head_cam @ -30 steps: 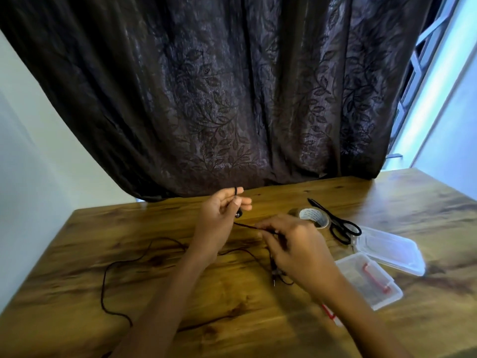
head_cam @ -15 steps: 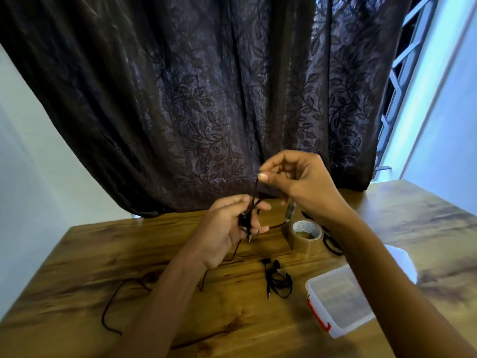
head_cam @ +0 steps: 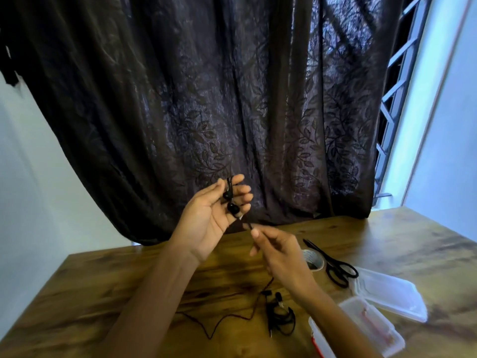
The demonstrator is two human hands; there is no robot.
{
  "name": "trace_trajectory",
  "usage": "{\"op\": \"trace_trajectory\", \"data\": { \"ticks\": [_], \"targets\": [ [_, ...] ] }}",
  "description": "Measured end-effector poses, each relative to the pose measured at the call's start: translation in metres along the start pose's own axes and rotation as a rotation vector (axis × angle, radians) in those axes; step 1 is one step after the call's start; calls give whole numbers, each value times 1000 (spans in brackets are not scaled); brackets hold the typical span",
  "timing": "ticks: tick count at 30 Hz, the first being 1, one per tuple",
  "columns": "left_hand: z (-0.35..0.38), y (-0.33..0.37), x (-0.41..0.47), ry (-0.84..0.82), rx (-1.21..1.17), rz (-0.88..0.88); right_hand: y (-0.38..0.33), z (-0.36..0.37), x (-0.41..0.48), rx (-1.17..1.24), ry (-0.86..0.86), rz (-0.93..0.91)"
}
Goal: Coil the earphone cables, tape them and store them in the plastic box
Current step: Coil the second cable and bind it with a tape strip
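My left hand [head_cam: 214, 215] is raised above the table, palm toward me, with the black earbuds [head_cam: 230, 201] and wraps of their cable held against its fingers by the thumb. Just below and to the right, my right hand [head_cam: 277, 253] pinches the same black cable [head_cam: 233, 317], which trails down onto the wood. A second black earphone [head_cam: 280, 316], coiled, lies on the table under my right forearm. The clear plastic box [head_cam: 382, 332] stands open at the lower right with its lid [head_cam: 389, 293] beside it. A brown tape roll [head_cam: 313, 259] sits behind my right hand.
Black scissors [head_cam: 335, 267] lie between the tape roll and the box lid. The wooden table [head_cam: 103, 293] has its left edge against a white wall. A dark patterned curtain [head_cam: 232, 99] hangs behind the table, and a barred window [head_cam: 395, 112] shows at the right.
My right hand has dropped from above my left hand to below it, drawing the cable round the left fingers. My left hand has risen and opened its fingers wider.
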State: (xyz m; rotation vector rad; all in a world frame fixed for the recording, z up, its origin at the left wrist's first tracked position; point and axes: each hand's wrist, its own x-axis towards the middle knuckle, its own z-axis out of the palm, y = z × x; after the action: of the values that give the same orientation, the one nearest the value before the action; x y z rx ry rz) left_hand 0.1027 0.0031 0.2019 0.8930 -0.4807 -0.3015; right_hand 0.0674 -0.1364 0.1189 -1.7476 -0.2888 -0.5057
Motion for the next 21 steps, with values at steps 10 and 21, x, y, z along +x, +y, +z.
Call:
{"op": "trace_trajectory", "data": {
  "ticks": [10,21],
  "targets": [
    [-18,-9,15,155,174,119,-8,1,-24,-434,-223,30],
    [-26,-19,10,-11,647,-57,-82,-31,27,-795,1,-468]
  ]
}}
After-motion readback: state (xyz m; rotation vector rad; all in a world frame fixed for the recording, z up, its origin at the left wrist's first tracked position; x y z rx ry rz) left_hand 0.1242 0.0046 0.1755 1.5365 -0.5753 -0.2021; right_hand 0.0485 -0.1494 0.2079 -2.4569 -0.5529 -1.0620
